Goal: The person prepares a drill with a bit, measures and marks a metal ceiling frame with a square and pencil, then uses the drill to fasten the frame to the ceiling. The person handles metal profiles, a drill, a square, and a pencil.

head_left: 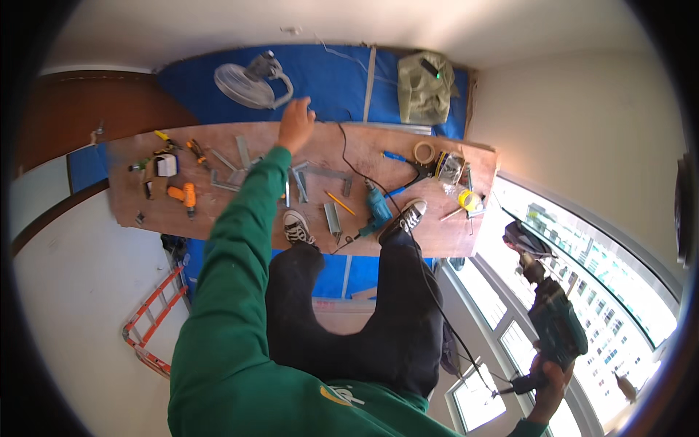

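My right hand [555, 379] grips the handle of a dark green power drill [559, 326], held up in front of the window at the right. A black cord trails from that side toward the board. My left hand [295, 125] is stretched out over the far edge of the plywood board [240, 135], near a fan. Its fingers are bent together, and what they hold, if anything, is too small to tell. A teal drill [377, 207] lies beside my right shoe, next to a metal channel piece [332, 220] and a yellow pencil [341, 203].
My shoes rest on the board. Metal brackets [302, 182], an orange cordless drill [186, 197], a blue-handled tool [419, 172] and a yellow tape roll [468, 199] lie there. Beyond are the fan [244, 84] and an olive bag [424, 95]. An orange ladder [155, 313] stands left.
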`<state>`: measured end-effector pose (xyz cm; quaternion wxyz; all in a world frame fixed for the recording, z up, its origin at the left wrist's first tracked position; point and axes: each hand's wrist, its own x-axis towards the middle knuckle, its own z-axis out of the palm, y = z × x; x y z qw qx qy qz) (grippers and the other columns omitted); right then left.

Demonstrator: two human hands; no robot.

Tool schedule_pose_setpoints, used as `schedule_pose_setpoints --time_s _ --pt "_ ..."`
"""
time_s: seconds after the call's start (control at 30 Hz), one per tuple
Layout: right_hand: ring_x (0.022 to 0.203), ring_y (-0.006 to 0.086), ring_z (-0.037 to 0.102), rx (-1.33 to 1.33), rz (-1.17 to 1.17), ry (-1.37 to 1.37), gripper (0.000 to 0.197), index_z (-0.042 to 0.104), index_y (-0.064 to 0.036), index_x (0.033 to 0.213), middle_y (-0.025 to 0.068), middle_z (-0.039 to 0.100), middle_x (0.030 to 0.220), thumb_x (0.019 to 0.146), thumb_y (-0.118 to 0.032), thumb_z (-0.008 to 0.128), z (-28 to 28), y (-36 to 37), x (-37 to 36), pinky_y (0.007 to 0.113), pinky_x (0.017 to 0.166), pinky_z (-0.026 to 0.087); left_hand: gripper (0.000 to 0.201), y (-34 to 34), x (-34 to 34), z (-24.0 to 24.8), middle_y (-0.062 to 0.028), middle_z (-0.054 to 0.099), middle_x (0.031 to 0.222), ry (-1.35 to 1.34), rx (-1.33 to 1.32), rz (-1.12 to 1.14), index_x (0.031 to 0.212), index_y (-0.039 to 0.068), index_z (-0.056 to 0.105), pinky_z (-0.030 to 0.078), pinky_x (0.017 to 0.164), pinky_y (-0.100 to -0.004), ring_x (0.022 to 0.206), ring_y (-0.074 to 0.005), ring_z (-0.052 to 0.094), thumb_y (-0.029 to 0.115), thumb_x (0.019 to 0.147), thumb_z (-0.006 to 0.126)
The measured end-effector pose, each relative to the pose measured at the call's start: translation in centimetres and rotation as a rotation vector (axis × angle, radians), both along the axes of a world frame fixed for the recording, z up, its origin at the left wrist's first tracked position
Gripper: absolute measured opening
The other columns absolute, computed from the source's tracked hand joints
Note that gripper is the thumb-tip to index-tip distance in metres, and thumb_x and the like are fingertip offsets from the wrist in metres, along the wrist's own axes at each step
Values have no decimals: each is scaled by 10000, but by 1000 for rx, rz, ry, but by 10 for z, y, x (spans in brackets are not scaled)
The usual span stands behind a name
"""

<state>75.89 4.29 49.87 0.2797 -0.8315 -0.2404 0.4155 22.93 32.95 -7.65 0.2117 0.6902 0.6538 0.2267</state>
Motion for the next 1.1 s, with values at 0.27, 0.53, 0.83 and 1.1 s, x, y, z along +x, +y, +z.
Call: schedule_pose_setpoints --time_s 0.27,0.53,0.83,1.1 --pt "683 225 674 -330 -172 -130 775 503 44 1399 258 716 1084 719 -236 749 -85 -38 13 321 568 556 881 70 9 -176 -285 554 1497 651 -617 -261 1565 1 423 411 1168 -570 1418 -502 479 440 894 788" --pt "684 211 667 -374 -206 -11 741 509 23 1382 259 721 1099 768 -282 788 -145 -33 18 305 550 547 854 62 -41 -194 -244 520 1540 642 -1150 -306 1497 20 539 526 1088 -490 1358 -410 593 362 770 829" --pt "688 185 671 -329 -172 50 706 561 41 1334 218 738 1087 758 -307 774 -136 -9 18 301 547 547 756 -28 -71 -141 -219 509 1559 709 -1177 -444 1494 13 554 485 1127 -557 1385 -417 560 293 821 755" --pt "745 164 656 -246 -168 38 689 557 32 1348 193 717 1136 809 -337 779 -120 -9 19 292 622 564 535 2 -112 -161 -187 525 1562 514 -879 -435 1490 113 608 442 1164 -449 1400 -361 545 155 957 624"
